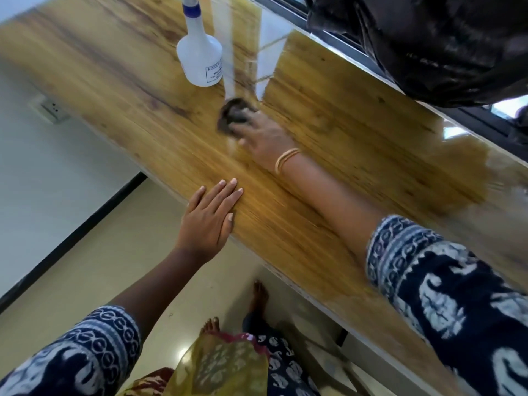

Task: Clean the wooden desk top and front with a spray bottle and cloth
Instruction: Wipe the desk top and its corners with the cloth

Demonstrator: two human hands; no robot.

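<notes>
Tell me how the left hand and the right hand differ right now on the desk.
The right hand reaches far across the desk, pressing a dark cloth near the spray bottle; the left hand holds nothing.
The left hand lies flat, fingers spread, at the desk's near edge; the right hand is blurred, suggesting wiping.
The right wrist wears gold bangles; the left wrist is bare.
Both touch the desk top and have patterned blue sleeves.
</notes>
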